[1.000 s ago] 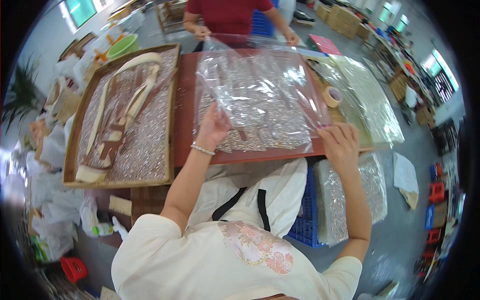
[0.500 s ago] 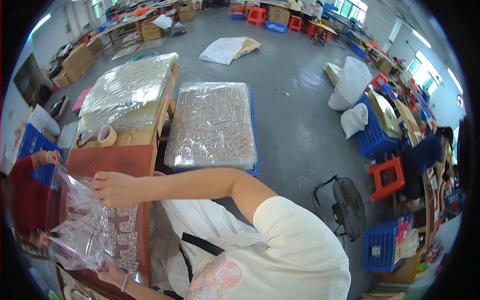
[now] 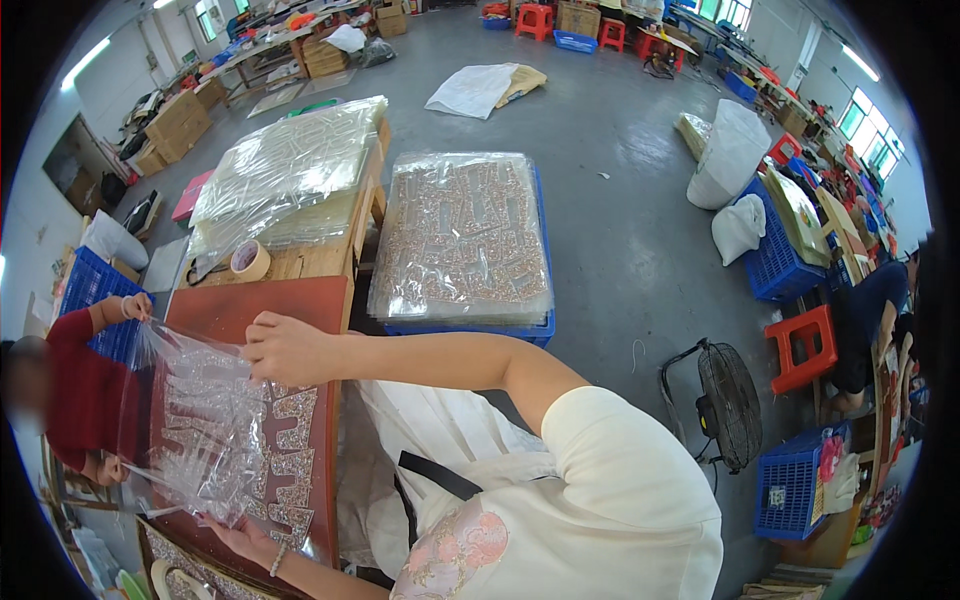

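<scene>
A clear plastic film (image 3: 205,430) is stretched between me and a co-worker in red, above a sheet of glittery cut-out shapes (image 3: 290,465) on the reddish-brown board. My right hand (image 3: 285,350) pinches the film's far corner on my side. Lower down, my left hand (image 3: 245,542), with a beaded bracelet at its wrist, grips the near corner; its fingers are partly behind the film. Opposite, the co-worker's two hands hold the other edge, one hand (image 3: 137,307) at the far corner and one hand (image 3: 112,470) at the near corner.
Beyond the board (image 3: 270,300) lie a tape roll (image 3: 250,261) and a stack of clear sheets (image 3: 290,165). A second stack of glittery film-covered sheets (image 3: 465,235) rests on a blue crate beside the table. A black fan (image 3: 728,405) and a red stool (image 3: 802,350) stand on the floor to the right.
The film has gone from bunched and creased to more spread out and flatter, with the glittery shapes showing more plainly through it. The whole view has shifted, so things appear further right.
</scene>
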Motion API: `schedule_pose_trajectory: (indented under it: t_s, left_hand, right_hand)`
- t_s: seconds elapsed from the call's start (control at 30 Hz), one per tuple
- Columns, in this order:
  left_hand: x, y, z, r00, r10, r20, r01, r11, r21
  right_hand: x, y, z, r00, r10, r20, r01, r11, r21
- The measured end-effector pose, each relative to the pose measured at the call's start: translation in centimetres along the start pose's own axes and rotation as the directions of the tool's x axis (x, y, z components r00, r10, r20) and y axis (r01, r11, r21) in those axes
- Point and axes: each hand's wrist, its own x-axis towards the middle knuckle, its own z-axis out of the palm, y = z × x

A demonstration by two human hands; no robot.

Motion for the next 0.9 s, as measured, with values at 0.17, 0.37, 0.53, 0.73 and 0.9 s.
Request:
schedule_pose_trajectory:
  t_s: [0.17,0.37,0.53,0.73,0.9]
  left_hand:
    - [-2.0,0.0,-2.4,0.998,-0.012,0.057,0.016,0.997,-0.071]
    - [-9.0,1.4,-0.1,0.998,0.045,-0.032,-0.050,0.983,-0.177]
    - [-12.2,2.4,-1.9,0.986,0.149,-0.075,-0.149,0.989,0.007]
    - [-15.3,4.9,-3.7,0.954,0.299,0.003,-0.281,0.894,0.349]
    - [-16.4,3.4,-7.2,0.946,0.298,0.127,-0.316,0.937,0.149]
  right_hand:
    - [-0.5,0.5,-0.5,1.000,-0.006,0.031,0.007,1.000,-0.021]
    - [-1.5,1.4,-0.9,0.999,-0.032,0.040,0.032,0.999,-0.017]
    - [-1.6,1.5,0.0,0.996,-0.072,0.054,0.070,0.997,0.043]
    - [-0.6,0.3,2.3,0.989,-0.143,0.042,0.141,0.989,0.052]
    - [-1.2,-2.1,0.9,0.993,-0.109,0.053,0.104,0.991,0.088]
